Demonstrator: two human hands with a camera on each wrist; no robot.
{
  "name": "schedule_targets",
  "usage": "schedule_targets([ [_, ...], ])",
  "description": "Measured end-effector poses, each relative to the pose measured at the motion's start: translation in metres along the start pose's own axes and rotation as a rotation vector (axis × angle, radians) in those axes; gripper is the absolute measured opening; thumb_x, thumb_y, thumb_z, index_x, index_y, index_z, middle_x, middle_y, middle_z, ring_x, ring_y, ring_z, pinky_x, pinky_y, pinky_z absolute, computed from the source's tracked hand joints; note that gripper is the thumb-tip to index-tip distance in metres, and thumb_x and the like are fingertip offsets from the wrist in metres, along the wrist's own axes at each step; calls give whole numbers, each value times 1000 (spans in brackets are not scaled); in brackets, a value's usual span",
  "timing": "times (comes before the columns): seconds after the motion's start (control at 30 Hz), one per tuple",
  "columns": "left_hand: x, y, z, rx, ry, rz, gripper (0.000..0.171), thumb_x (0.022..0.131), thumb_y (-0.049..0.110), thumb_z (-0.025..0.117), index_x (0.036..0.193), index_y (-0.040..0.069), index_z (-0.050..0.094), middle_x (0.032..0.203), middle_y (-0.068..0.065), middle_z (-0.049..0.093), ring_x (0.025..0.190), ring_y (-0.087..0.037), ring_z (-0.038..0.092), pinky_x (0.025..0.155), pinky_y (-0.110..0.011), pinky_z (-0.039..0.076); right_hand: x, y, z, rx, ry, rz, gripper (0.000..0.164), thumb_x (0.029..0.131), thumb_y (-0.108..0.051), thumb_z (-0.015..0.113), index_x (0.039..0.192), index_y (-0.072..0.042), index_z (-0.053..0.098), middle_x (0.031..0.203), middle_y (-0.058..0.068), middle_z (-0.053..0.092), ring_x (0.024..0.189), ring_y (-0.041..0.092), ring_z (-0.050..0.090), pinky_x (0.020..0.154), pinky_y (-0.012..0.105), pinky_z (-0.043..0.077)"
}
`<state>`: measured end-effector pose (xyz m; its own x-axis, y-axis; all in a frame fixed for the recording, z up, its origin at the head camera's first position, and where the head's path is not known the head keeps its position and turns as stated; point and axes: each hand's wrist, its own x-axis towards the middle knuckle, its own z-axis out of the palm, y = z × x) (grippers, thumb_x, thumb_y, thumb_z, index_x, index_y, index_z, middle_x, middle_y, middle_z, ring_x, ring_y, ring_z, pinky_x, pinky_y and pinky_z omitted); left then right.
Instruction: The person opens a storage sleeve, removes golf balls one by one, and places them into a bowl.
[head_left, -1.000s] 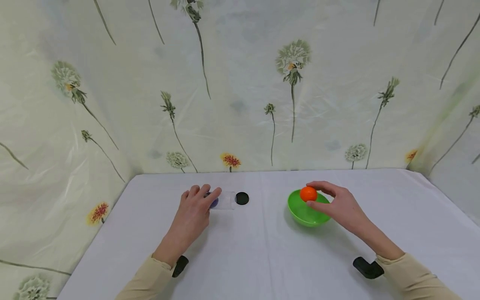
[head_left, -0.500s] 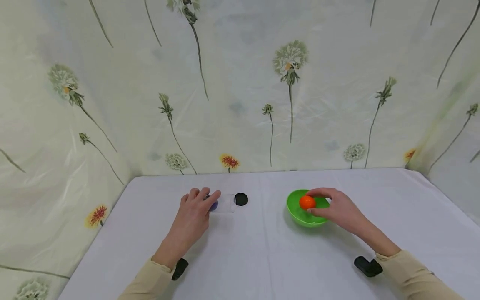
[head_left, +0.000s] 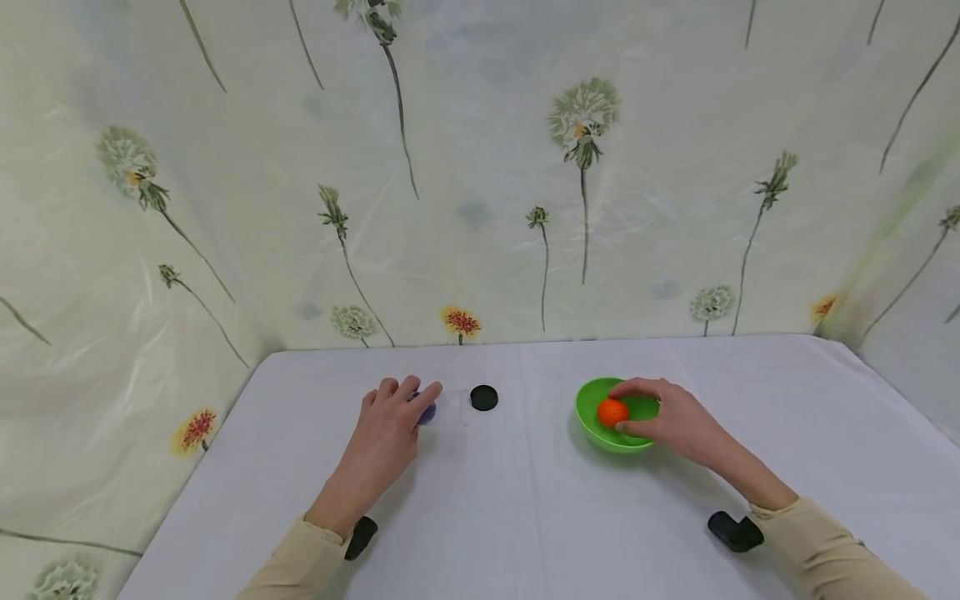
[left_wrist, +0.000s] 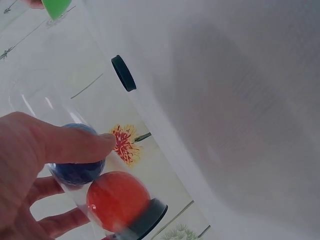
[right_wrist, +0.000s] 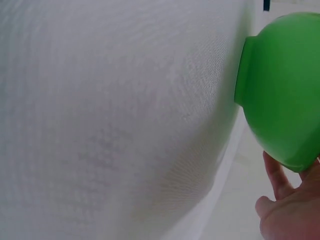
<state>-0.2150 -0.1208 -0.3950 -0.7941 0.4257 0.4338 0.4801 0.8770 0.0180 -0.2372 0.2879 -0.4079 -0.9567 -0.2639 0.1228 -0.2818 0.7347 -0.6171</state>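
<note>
My left hand grips a clear tube that lies sideways, its far end pointing right. Inside it, the left wrist view shows a dark blue ball and a red ball against a black end cap. Thumb and fingers wrap round the tube near the blue ball. On the right, my right hand pinches an orange ball between thumb and fingertips, down inside a green bowl. In the right wrist view the bowl hides the ball and the fingertips.
A round black lid lies on the white cloth-covered table, just right of the tube's end. Flower-patterned sheets rise behind the table and at both sides. Black devices sit at my wrists.
My right hand has lowered the orange ball from above the bowl's rim down into the bowl. The left hand and tube have stayed about where they were.
</note>
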Motion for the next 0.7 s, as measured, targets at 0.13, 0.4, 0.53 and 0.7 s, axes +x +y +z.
schedule_targets([
  [0.13, 0, 1, -1, 2, -7, -8, 57, 82, -1, 74, 132, 21, 58, 117, -5, 55, 105, -28, 47, 88, -49, 45, -1, 1, 0, 5, 11, -7, 40, 82, -27, 81, 118, -17, 68, 131, 13, 59, 125, 38, 46, 100, 59, 36],
  [0.4, 0, 1, -2, 14, 6, -1, 56, 82, -1, 74, 131, 21, 58, 116, -5, 55, 104, -28, 47, 88, -48, 44, -1, -3, -3, 37, 46, -31, 39, 85, -26, 79, 121, -15, 66, 131, 10, 59, 128, 37, 42, 102, 62, 31],
  [0.53, 1, 1, -2, 23, 16, 7, 56, 82, -2, 74, 131, 21, 58, 116, -6, 55, 103, -28, 47, 86, -49, 44, 0, -13, -4, 89, 69, -42, 42, 86, -28, 78, 123, -14, 63, 130, 9, 59, 130, 37, 40, 103, 64, 28],
  [0.7, 1, 1, -1, 27, 26, 15, 54, 82, -2, 74, 129, 21, 59, 114, -5, 55, 101, -28, 48, 84, -49, 44, 0, -31, -2, 183, 67, -65, 43, 87, -29, 76, 125, -16, 61, 129, 7, 60, 126, 32, 44, 100, 58, 34],
])
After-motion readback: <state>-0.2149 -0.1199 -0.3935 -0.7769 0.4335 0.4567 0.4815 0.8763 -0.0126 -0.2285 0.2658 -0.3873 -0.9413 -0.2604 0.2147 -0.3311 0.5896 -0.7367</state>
